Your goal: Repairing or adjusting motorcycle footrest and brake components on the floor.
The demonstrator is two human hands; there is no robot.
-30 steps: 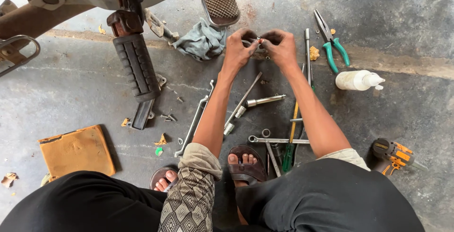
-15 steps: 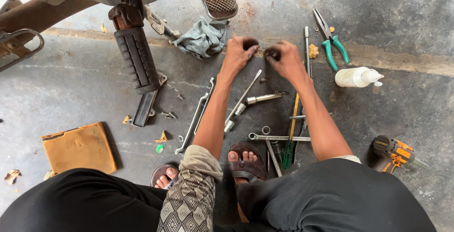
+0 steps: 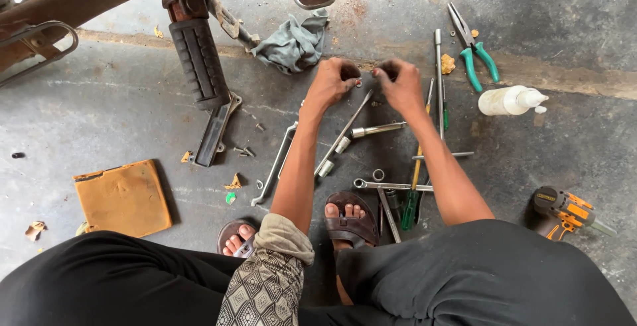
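Hands were close together out past our feet: left hand (image 3: 332, 83) and right hand (image 3: 398, 85) each curled tight, pinching small dark parts (image 3: 361, 81) we couldn't make out, the long socket wrench (image 3: 345, 133) lying just near of them.

Grey concrete floor (image 3: 119, 120), stained, scuffed; pale seam line (image 3: 570, 80) across; even daylight, soft shadows.

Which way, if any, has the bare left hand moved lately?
Yes: left hand drew back toward the person, away from the crumpled grey cloth rag.
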